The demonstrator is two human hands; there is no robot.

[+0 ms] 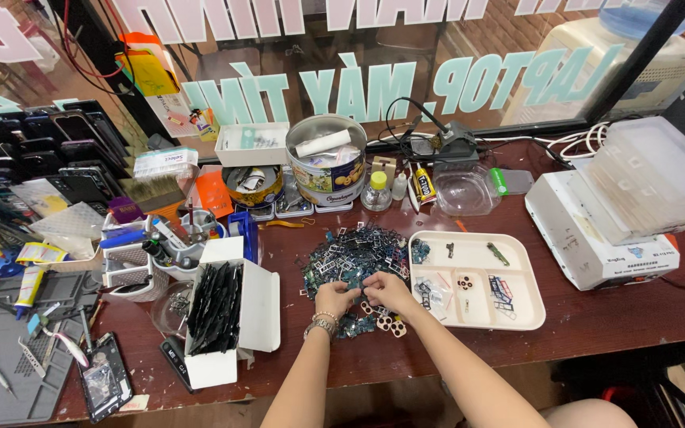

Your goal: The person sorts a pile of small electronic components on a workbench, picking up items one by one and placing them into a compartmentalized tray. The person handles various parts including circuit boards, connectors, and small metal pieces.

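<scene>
Lying on the dark red worktop [596,317], the pile of small phone parts [354,257] sits right under both hands. The left hand [334,299] and right hand [388,290] meet at its near edge, each grip narrow, fingers pinched on small pieces together. Just right of the pile is a white divided tray [477,317]; to the left, an open white box [227,313] of black strips.

A round biscuit tin [327,168], a white box of black strips [217,310] and a white machine [588,234] crowd the dark red counter [612,317].
</scene>
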